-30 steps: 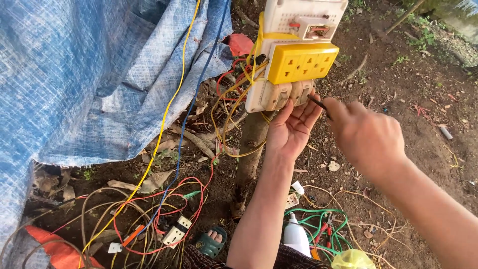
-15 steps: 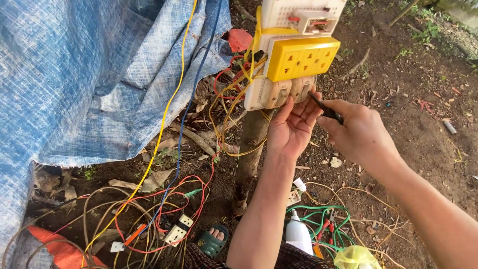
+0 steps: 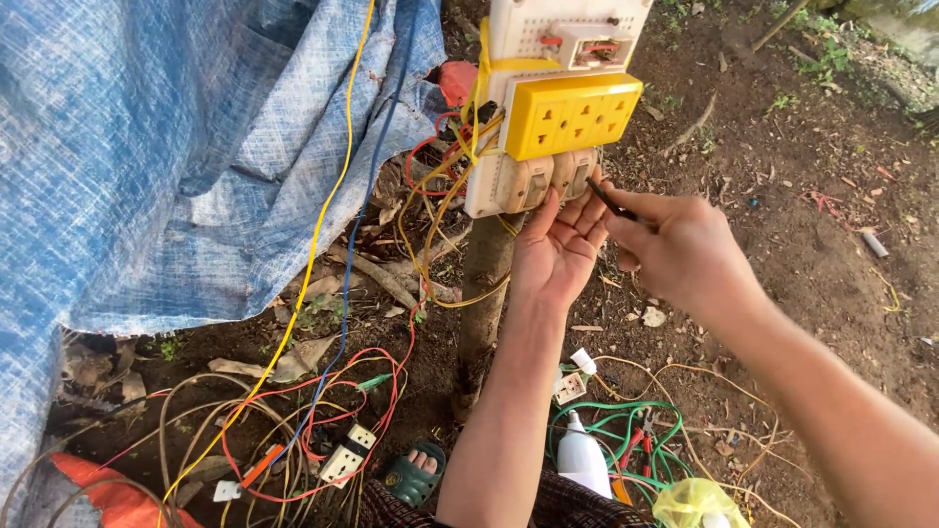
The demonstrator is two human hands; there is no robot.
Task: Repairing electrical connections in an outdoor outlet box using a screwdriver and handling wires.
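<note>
A cream electrical board (image 3: 509, 117) is fixed on a wooden post (image 3: 484, 293). It carries a yellow multi-socket box (image 3: 570, 114), a breaker with red parts (image 3: 582, 46) and two cream switches (image 3: 548, 179) along its lower edge. My left hand (image 3: 559, 246) is raised palm up, fingertips touching the switches. My right hand (image 3: 677, 249) pinches a thin dark tool (image 3: 606, 196) whose tip points at the right-hand switch. Red, yellow and orange wires (image 3: 445, 186) spill from the board's left side.
A blue tarpaulin (image 3: 147, 147) hangs at left. Tangled wires (image 3: 293, 430), loose white sockets (image 3: 347, 455), a white bottle (image 3: 582, 455), green wire (image 3: 626, 430), a yellow bag (image 3: 694, 504) and my sandalled foot (image 3: 416, 474) are on the dirt ground.
My right hand has moved left toward the board, bringing the dark tool close to the switches. My left hand stays under the switches.
</note>
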